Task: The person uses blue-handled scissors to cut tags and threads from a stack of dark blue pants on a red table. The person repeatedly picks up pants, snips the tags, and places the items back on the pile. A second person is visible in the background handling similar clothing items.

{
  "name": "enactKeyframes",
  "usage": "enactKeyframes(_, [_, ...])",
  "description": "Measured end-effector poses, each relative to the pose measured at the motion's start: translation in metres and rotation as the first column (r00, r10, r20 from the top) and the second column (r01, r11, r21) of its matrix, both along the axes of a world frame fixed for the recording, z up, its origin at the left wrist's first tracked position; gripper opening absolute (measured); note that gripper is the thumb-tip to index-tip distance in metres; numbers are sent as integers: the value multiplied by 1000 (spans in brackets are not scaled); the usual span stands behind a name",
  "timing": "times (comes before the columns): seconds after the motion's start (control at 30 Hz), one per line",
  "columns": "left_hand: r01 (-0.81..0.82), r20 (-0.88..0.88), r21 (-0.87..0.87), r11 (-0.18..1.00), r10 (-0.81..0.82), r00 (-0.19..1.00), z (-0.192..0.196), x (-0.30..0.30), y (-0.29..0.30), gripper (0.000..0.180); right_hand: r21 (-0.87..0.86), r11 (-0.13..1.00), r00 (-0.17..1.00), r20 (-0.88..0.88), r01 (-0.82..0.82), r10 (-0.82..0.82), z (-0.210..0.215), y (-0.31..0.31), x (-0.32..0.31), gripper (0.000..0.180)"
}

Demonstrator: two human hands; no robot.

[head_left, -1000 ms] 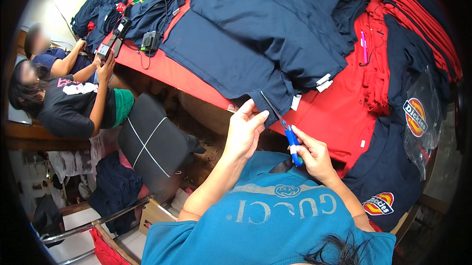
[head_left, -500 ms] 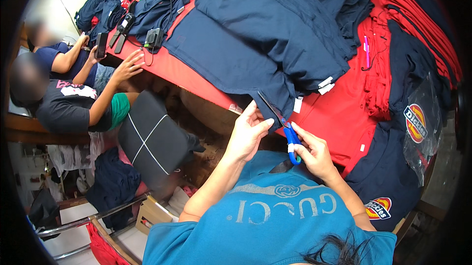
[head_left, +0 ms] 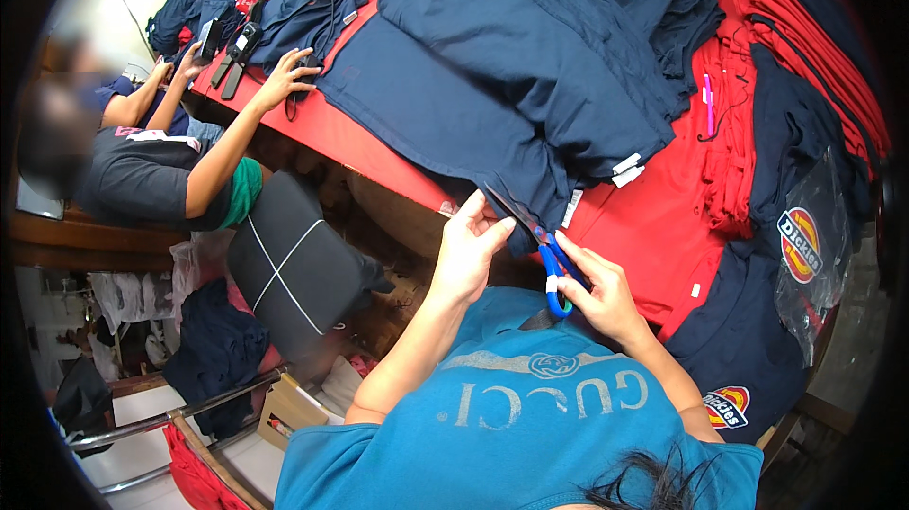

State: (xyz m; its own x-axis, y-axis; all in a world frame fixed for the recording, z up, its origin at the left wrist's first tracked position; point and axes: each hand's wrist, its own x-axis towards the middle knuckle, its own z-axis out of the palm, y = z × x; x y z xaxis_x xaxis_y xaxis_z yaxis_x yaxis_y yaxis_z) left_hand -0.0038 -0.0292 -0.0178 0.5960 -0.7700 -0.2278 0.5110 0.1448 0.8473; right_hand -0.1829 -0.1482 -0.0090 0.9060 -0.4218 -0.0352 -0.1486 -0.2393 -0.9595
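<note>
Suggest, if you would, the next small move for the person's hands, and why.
I would probably ease the left hand's fingertips back from the blades before closing the blue-handled scissors: the right hand holds them with the handles apparently parted, and the blades lie by the navy garment's near edge, very close to those fingertips.

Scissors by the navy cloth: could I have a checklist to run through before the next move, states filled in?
1. Scissors held in the right hand: ok.
2. Left hand gripping the navy cloth: cannot tell, its fingers hide this.
3. Blades well away from left fingertips: not ok, they look close.
4. Nearest white tag apart from blades: ok.
5. Co-worker's nearest hand away from blades: ok.
</note>
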Motion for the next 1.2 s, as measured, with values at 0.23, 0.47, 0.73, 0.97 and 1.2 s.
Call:
enactKeyframes(0.23, [-74,-55,9,997,74,996,-8,9,-6,35,265,964,997,-74,25,-5,-8,-8,-1,50])
enactKeyframes(0.47, [-6,56,-7,1000,6,998,-1,16,-6,37,96,995,1000,22,-18,16,-8,-8,17,52])
enactKeyframes(0.73, [62,-32,2,998,-62,998,-2,31,-3,47,590,807,993,-114,37,37,-2,-13,21,48])
enactKeyframes(0.97, [61,-51,-17,998,-62,997,4,38,2,48,647,762,996,-90,42,21,6,-20,35,47])
enactKeyframes(1.2, [303,-271,85,949,-271,924,-19,22,3,39,228,959,983,30,168,-180,8,-10,83,78])
